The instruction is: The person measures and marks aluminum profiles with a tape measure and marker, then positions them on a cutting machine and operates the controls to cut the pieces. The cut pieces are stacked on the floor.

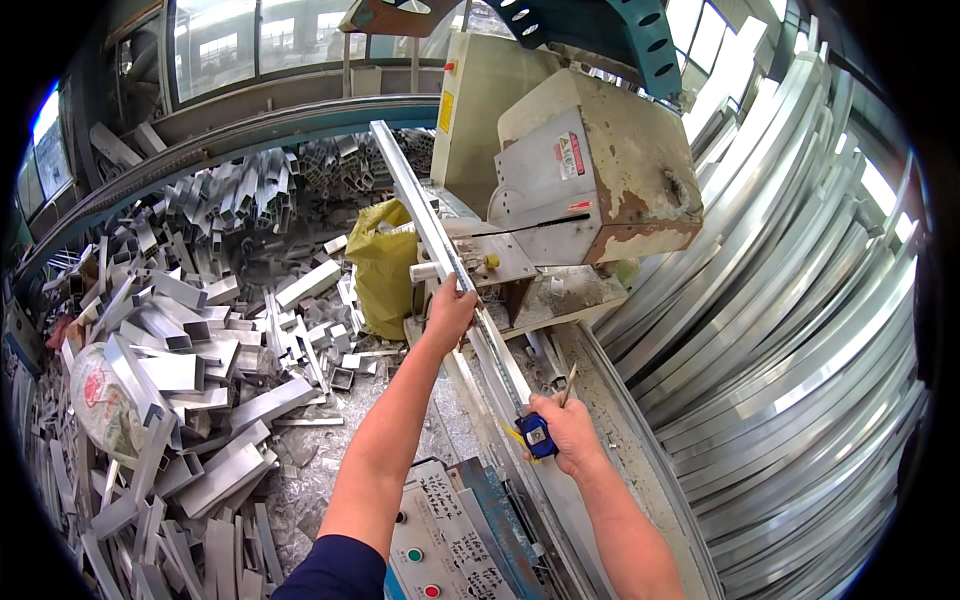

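Note:
A long silver aluminium profile point(415, 205) lies lengthwise on the saw bench, running away from me. My left hand point(450, 317) is closed on its left edge, fingers curled, where the tape blade point(497, 352) passes. Nearer to me, my right hand point(568, 432) grips a blue tape measure point(538, 437), its blade drawn out along the profile. A thin stick-like thing, perhaps a pencil point(570, 383), pokes up between the right thumb and fingers. Beyond the left hand, the blade's far end cannot be made out clearly.
A worn cutting machine with a large guard point(595, 170) stands ahead. Below sits a control panel point(440, 535) with coloured buttons. Aluminium offcuts point(200, 370) pile up at left, beside a yellow sack point(380, 270). Long profiles point(780, 330) are stacked along the right.

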### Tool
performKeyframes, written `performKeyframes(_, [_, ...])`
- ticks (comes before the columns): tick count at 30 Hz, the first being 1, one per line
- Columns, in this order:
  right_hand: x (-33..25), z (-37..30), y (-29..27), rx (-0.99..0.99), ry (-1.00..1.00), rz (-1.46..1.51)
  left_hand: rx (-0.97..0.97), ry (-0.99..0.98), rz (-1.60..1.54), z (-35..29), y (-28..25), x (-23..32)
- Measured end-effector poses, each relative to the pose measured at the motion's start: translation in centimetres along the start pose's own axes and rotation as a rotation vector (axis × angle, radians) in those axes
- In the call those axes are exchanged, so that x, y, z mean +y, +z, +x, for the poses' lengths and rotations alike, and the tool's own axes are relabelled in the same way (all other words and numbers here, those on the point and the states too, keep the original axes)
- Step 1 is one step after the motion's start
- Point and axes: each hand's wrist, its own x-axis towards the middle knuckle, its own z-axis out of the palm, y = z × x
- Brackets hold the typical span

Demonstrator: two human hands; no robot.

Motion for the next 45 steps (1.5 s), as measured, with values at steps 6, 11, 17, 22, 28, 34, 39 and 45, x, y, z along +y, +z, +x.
performKeyframes(6, [-0.3,0.2,0.1,0.008,-0.006,0.002,-0.027,0.008,0.026,0.5,-0.1,0.4])
performKeyframes(11, [-0.8,-0.2,0.3,0.009,-0.017,0.003,0.025,-0.01,-0.001,0.5,0.1,0.4])
performKeyframes(17, [-0.7,-0.3,-0.4,-0.012,-0.002,-0.028,-0.035,-0.018,-0.022,0.1,0.0,0.3])
performKeyframes(22, [-0.5,-0.2,-0.6,-0.014,-0.014,-0.035,0.04,-0.037,-0.051,-0.6,0.3,0.0])
performKeyframes(28, [-1.2,-0.1,-0.5,0.013,-0.114,-0.123,0.053,-0.131,-0.105,-3.2,1.1,0.1])
performKeyframes(34, [0.5,-6.1,-7.4,0.248,-0.293,-0.603,-0.175,-0.466,-0.335,-22.5,11.4,1.5])
performKeyframes(39, [4.5,-19.2,-12.5,0.299,-0.455,-0.721,-0.43,-0.51,-0.444,-37.2,15.4,-1.6])
performKeyframes(45, [15.5,-43.9,-21.9,0.547,-0.305,-0.638,-0.573,-0.734,-0.199,-62.1,23.5,-0.4])
